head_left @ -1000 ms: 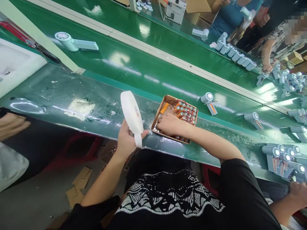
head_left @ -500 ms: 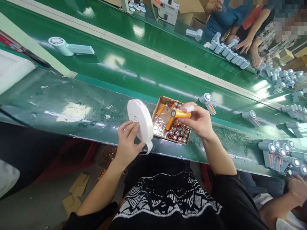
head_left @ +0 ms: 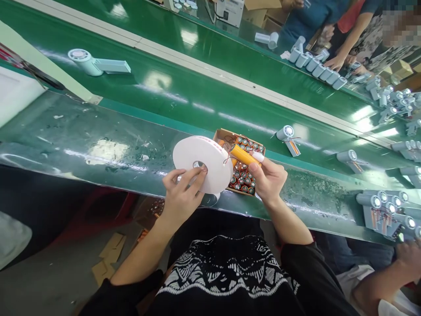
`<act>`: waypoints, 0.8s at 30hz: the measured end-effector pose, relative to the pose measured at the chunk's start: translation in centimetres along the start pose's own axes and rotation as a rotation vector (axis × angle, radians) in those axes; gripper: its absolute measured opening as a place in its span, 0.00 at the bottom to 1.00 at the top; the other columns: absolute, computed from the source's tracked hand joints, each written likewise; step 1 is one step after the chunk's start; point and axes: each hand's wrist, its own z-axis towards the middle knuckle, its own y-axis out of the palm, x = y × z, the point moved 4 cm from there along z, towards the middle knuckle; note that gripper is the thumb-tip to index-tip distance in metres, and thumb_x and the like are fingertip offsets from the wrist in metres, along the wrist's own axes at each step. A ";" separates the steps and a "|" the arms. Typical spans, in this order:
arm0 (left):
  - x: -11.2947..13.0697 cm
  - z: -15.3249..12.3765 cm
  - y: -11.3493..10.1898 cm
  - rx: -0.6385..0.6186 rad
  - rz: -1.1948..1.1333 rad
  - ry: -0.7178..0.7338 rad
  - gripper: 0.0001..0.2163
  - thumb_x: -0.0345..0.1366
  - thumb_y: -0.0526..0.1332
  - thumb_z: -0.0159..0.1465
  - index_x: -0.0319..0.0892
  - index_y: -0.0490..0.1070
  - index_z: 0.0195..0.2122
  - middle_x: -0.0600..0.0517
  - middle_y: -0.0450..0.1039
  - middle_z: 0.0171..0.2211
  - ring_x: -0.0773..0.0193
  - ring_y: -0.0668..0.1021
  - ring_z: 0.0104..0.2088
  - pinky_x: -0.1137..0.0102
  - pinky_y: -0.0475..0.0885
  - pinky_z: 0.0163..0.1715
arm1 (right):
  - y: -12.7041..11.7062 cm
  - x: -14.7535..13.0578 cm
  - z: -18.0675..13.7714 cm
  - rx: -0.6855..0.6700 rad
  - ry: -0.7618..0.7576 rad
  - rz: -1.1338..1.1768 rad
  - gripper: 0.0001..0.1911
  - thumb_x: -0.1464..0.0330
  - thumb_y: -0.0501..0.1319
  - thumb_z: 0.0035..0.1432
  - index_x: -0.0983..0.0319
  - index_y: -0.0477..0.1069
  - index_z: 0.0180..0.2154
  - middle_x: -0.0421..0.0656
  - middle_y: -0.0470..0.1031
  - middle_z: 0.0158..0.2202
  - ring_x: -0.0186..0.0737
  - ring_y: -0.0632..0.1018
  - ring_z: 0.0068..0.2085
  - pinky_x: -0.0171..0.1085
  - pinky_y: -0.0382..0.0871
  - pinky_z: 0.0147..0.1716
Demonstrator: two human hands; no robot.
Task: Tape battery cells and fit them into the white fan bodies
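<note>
My left hand (head_left: 184,191) grips a large white roll of tape (head_left: 194,151) at its core, the flat side now facing me. A short loose end of tape hangs below the roll. In my right hand (head_left: 271,177) is an orange cylindrical battery (head_left: 245,154), pinched between thumb and fingers, with a thin wire at its far end. A white cover sits on one of my right fingertips. Under the battery stands an open cardboard box (head_left: 259,145) holding several upright batteries (head_left: 244,179) with red and black wires; the roll hides its left part.
Light-blue handheld fans lie on the green conveyor: one fan (head_left: 98,65) at left, another fan (head_left: 288,138) right of the box. A cluster of fans (head_left: 384,208) sits on the bench at right. Co-workers' hands (head_left: 335,61) work across the line; another person's arm is at lower right.
My left hand has turned the tape roll flat side toward me and moved it right, closer to the battery. My right hand has tilted the battery so its length shows.
</note>
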 end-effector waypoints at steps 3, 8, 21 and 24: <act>0.3 0.4 -0.3 -0.004 0.018 0.027 0.36 0.24 0.70 0.65 0.49 0.67 0.73 0.46 0.82 0.53 0.47 0.71 0.54 0.58 0.70 0.52 | 0.4 0.4 -0.3 0.033 0.069 0.103 0.24 0.44 0.72 0.59 0.56 0.89 0.42 0.38 0.80 0.25 0.36 0.76 0.25 0.38 0.75 0.28; 0.7 0.8 -0.4 -0.027 0.025 0.040 0.38 0.23 0.70 0.65 0.48 0.63 0.75 0.45 0.83 0.53 0.48 0.70 0.55 0.58 0.69 0.50 | 1.5 1.6 -0.6 0.059 0.231 0.477 0.28 0.39 0.70 0.60 0.55 0.89 0.43 0.43 0.87 0.37 0.46 0.85 0.35 0.47 0.83 0.38; 1.1 0.7 -0.9 -0.039 0.112 0.038 0.33 0.23 0.68 0.67 0.47 0.67 0.73 0.49 0.84 0.52 0.51 0.75 0.50 0.57 0.67 0.50 | 1.4 0.8 -0.9 -0.008 0.050 -0.022 0.24 0.45 0.67 0.65 0.57 0.90 0.41 0.36 0.75 0.20 0.33 0.70 0.21 0.34 0.67 0.23; 0.9 0.6 -1.1 -0.022 0.143 0.040 0.37 0.23 0.68 0.67 0.49 0.63 0.76 0.50 0.85 0.51 0.50 0.74 0.50 0.56 0.68 0.49 | 1.4 0.6 -0.7 -0.135 0.047 -0.007 0.19 0.50 0.69 0.66 0.55 0.89 0.46 0.39 0.85 0.30 0.38 0.81 0.28 0.37 0.78 0.30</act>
